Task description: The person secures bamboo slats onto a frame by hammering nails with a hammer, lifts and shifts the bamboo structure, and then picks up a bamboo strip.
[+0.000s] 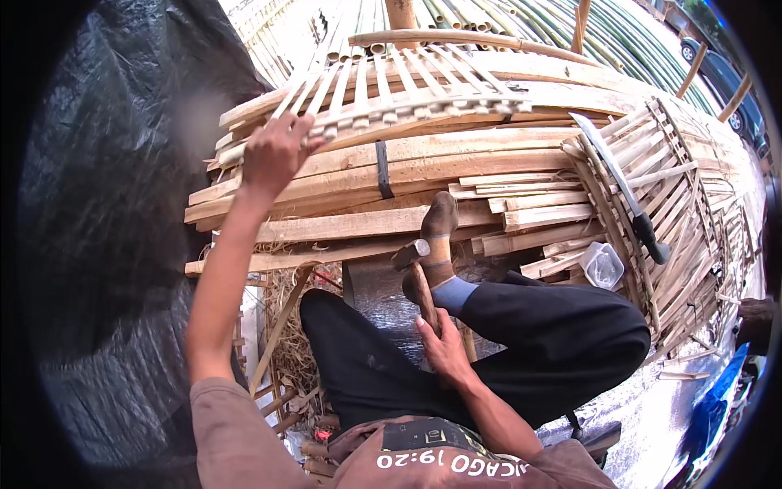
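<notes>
A black tarp (114,220) spans the left side; a dark car (723,80) stands at upper right.

Shirt (452,462) txt: "ICAGO 19:20" (upside-down, start unclear).

Slatted panel (411,107) across stacked planks (464,165)

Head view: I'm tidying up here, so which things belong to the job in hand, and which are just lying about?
In the job, by the look of it:
- hammer, held in the right hand
- slatted panel, left hand at its end

Apparently just lying about:
- long knife
- clear plastic tub
</notes>
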